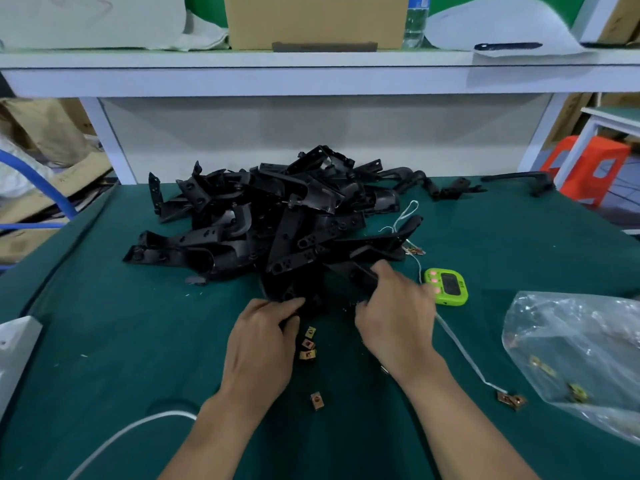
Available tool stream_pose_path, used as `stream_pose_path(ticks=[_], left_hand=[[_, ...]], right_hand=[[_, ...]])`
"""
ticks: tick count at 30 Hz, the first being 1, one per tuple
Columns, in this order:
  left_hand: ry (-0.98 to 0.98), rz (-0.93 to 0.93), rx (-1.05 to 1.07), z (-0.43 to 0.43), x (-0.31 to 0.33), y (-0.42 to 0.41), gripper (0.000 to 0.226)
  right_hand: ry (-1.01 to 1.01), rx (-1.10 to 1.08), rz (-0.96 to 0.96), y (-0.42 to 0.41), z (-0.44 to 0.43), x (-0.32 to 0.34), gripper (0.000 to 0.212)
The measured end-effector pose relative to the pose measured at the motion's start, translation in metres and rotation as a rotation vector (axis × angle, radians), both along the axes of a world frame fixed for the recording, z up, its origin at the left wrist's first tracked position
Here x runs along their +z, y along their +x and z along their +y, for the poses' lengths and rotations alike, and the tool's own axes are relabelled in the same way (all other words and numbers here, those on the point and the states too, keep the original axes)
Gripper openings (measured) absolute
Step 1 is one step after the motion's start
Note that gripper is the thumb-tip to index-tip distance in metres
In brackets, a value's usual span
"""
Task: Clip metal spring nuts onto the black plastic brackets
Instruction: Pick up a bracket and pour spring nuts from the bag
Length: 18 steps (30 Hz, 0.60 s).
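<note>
black brackets point(277, 220), brass-coloured nuts point(308, 344), green mat point(138, 341)

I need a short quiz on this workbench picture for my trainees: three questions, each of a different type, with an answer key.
1. True or false: the green timer lies to the left of the pile of black brackets.
2. Multiple choice: the clear plastic bag holds (A) spring nuts, (B) screwdrivers, (C) batteries.
3. Fill in: the left hand and the right hand each grip a black ____ at the near edge of the pile.
Key: 1 false, it lies to the right of the pile; 2 A; 3 bracket.
</note>
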<state>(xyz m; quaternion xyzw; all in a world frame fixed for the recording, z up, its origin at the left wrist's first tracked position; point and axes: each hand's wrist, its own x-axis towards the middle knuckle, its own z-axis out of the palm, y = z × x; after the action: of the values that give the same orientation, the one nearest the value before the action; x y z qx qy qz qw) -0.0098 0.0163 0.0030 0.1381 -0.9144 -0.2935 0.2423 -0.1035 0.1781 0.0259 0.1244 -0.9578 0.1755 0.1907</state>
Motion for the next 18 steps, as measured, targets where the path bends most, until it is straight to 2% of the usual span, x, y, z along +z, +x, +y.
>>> stream_pose_path(ticks=[2, 5, 7, 9, 11, 13, 15, 17, 18], left_hand=[[-0.029, -0.021, -0.005, 0.001, 0.001, 0.001, 0.041], [-0.047, -0.051, -0.058, 0.004, 0.003, 0.0, 0.049], [-0.064, -0.055, -0.046, 0.004, 0.007, 0.001, 0.051], [-0.104, -0.022, 0.008, 0.005, 0.012, 0.002, 0.048], [0.055, 0.089, 0.045, 0.003, 0.017, 0.005, 0.043], [0.443, 0.209, -0.022, 0.002, 0.021, 0.007, 0.04], [0.777, 0.258, -0.178, 0.002, 0.025, 0.007, 0.037], [0.934, 0.206, -0.338, 0.001, 0.028, 0.006, 0.036], [0.94, 0.17, -0.398, 0.002, 0.03, 0.007, 0.034]], right_hand=[[-0.18, -0.059, -0.013, -0.001, 0.008, 0.007, 0.02], [-0.651, 0.117, -0.232, -0.004, 0.021, 0.014, 0.011], [-0.967, 0.241, -0.394, 0.001, 0.025, 0.021, 0.017], [-1.104, 0.276, -0.546, 0.007, 0.024, 0.027, 0.033], [-1.055, 0.26, -0.643, 0.011, 0.022, 0.028, 0.043], [-0.966, 0.269, -0.744, 0.012, 0.023, 0.027, 0.038], [-0.795, 0.389, -0.881, 0.012, 0.03, 0.028, 0.035], [-0.575, 0.482, -1.007, 0.014, 0.036, 0.031, 0.031], [-0.471, 0.488, -1.044, 0.016, 0.04, 0.033, 0.03]])
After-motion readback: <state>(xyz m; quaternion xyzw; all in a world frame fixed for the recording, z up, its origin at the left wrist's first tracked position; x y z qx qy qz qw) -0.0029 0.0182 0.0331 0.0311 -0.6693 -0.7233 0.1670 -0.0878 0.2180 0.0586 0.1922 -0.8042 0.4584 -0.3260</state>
